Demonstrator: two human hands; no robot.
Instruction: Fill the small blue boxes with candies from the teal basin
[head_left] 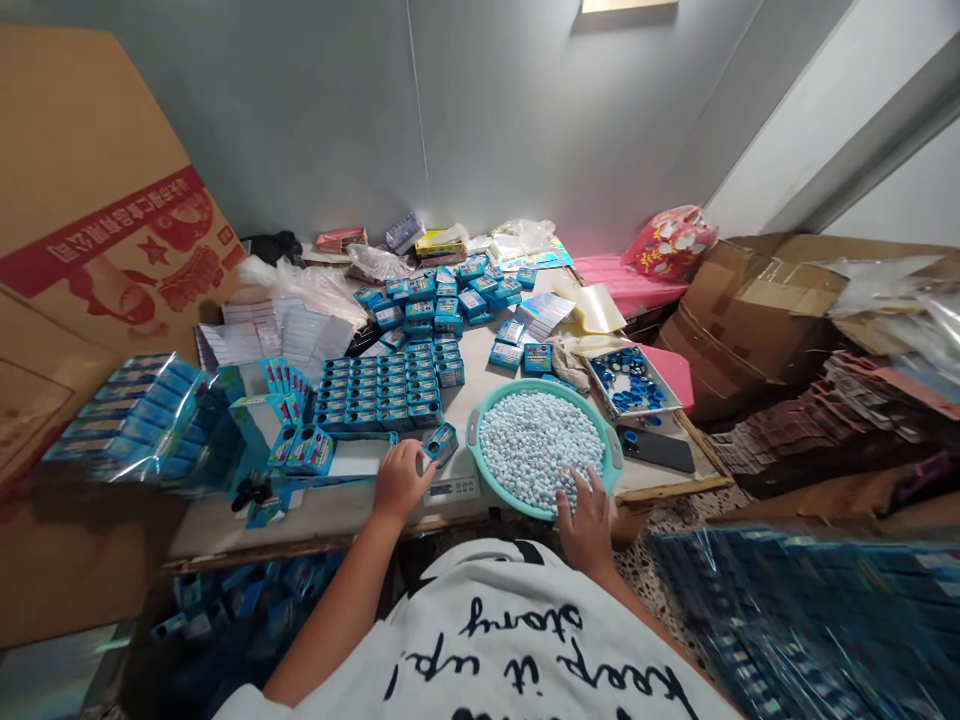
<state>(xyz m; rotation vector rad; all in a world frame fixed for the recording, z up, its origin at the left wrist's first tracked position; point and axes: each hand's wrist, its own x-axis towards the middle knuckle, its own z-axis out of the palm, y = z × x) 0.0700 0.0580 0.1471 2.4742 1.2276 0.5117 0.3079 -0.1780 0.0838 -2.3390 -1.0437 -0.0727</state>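
Note:
My left hand [401, 482] has its fingers bent at the near end of a small blue printed box [441, 443], pinching it. The box is tilted just above a small digital scale [451, 489] at the table's front edge. My right hand [588, 512] rests over the near right rim of a turquoise basin [486, 478], its fingers spread on the pale blue and white pellets [536, 440] that fill it. Rows of similar blue boxes [379, 390] stand beyond my left hand. A white-lined tray [364, 460] lies beside that hand, with a few boxes at its left end.
Loose blue boxes [446, 300] are heaped at the back. To the right sit a tray of blue caps [634, 385] and a dark phone [656, 449]. Wrapped stacks [127, 420] and a large carton [97, 230] stand left; more cartons [739, 320] stand right.

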